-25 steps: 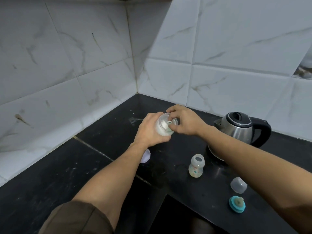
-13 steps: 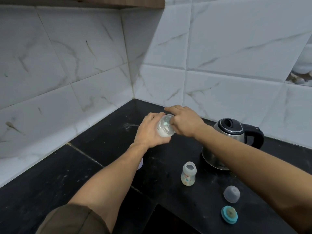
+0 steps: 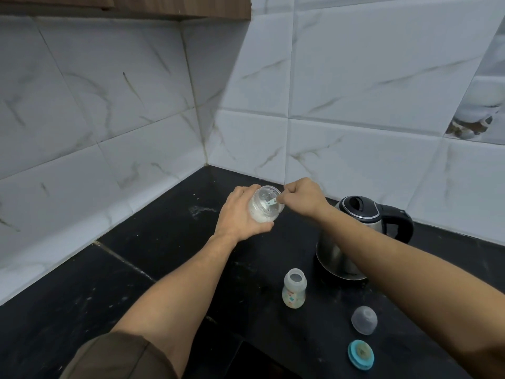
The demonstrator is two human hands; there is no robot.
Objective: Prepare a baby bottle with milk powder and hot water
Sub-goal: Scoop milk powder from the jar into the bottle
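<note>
My left hand grips a clear jar of white milk powder, tilted with its mouth toward my right hand. That hand pinches the handle of a small teal scoop that reaches into the jar. The open baby bottle stands upright on the black counter, below and to the right of both hands. Behind the bottle sits a steel kettle with a black lid and handle; my right forearm crosses in front of it.
A clear domed bottle cap and a teal collar with its teat lie on the counter at the lower right. White spilled powder dusts the counter near the tiled corner. A dark gap opens at the counter's near edge.
The jar has tipped further toward my right hand and the scoop now shows inside its mouth. The camera has tilted up, so everything sits lower in view.
</note>
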